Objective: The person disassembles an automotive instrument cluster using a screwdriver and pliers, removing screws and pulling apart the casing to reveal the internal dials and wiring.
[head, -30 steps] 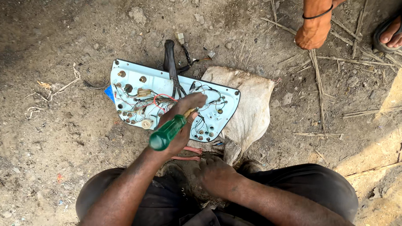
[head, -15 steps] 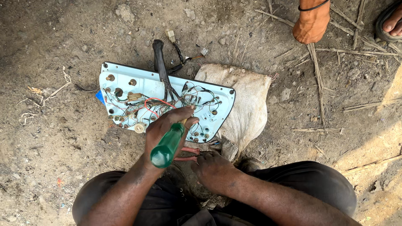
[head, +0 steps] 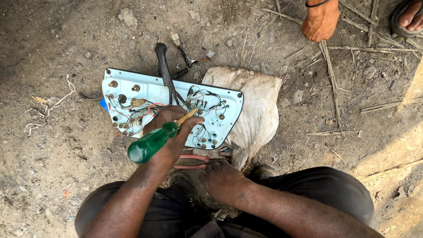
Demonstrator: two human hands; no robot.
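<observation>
- A pale blue panel [head: 145, 94] strung with thin wires lies flat on the dirt, partly over a worn sack [head: 257, 103].
- The left hand [head: 169, 136] is wrapped tight round a green-handled screwdriver [head: 152, 143], its tip over the panel's middle.
- Red-handled pliers [head: 191, 161] lie just below.
- The right hand [head: 222, 178] rests loosely curled, knuckles up, beside them, holding nothing I can see.
- Another person's hand [head: 321, 22] sits top right.
</observation>
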